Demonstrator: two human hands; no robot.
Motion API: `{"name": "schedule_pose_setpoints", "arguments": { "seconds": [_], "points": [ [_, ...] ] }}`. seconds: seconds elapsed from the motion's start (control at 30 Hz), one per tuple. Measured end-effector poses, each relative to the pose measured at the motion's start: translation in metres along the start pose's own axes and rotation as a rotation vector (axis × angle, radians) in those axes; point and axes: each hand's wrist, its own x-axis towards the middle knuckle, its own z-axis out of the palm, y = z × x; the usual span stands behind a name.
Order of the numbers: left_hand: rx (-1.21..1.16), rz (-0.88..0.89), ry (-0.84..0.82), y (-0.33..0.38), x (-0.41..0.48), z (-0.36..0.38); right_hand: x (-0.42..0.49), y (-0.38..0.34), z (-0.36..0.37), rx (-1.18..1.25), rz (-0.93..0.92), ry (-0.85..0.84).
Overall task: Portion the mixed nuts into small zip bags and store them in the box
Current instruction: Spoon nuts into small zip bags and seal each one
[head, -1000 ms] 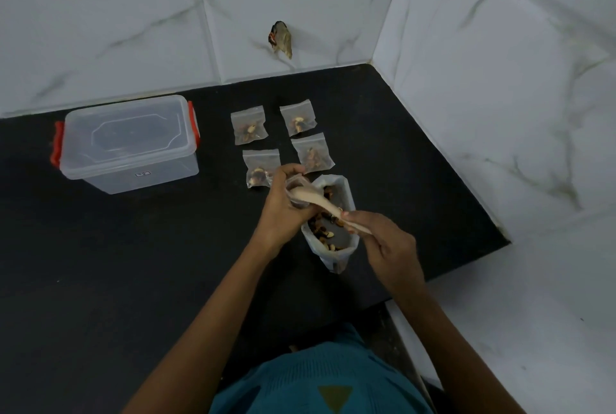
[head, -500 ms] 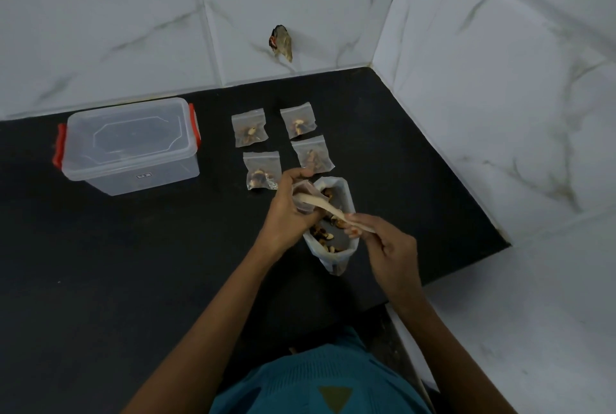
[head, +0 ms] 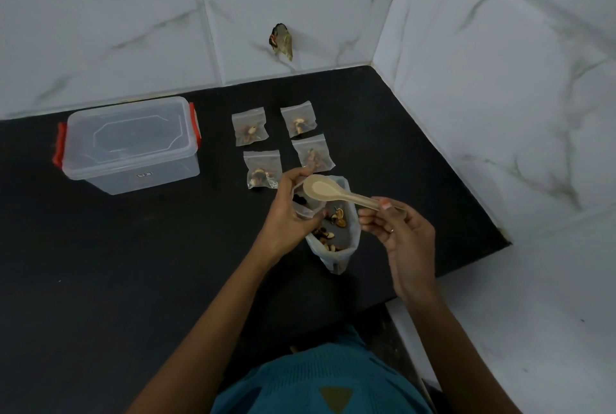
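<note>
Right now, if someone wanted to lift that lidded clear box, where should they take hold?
Probably the box by its two short ends, just under the red latches, reaching down from above: it stands upright, lid on, with both ends free.

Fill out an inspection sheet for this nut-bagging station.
Surface: black counter, matte.
Job's things: clear box, lid on, red latches; four filled zip bags lying flat to its right; big nut bag standing open; wooden spoon, bowl empty.
Clutter: nothing seen.
Hands: left hand holds a fifth zip bag; right hand pinches the spoon handle.
Cables: nothing seen.
Surroundings: white marbled tile walls; dark object stuck on the back wall.
</note>
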Motion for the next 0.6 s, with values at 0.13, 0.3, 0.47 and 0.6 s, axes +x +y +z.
{"name": "schedule_pose_setpoints", "arguments": {
  "seconds": [0.13, 0.3, 0.47, 0.6],
  "points": [
    [0.009, -0.036, -0.002, -0.005, -0.003, -0.006, 0.007, -0.005, -0.009, 0.010, -0.043, 0.075],
    [0.050, -0.084, 0.008, -0.021, -0.015, -0.011, 0.020, 0.012, -0.028, -0.302, -0.071, 0.163],
    [0.068, -0.117, 0.013, -0.033, -0.025, -0.010, 0.022, 0.038, -0.033, -0.695, -0.209, 0.078],
    [0.082, -0.142, 0.013, -0.041, -0.029, -0.008, 0.019, 0.053, -0.029, -0.890, -0.340, -0.031]
  ]
}}
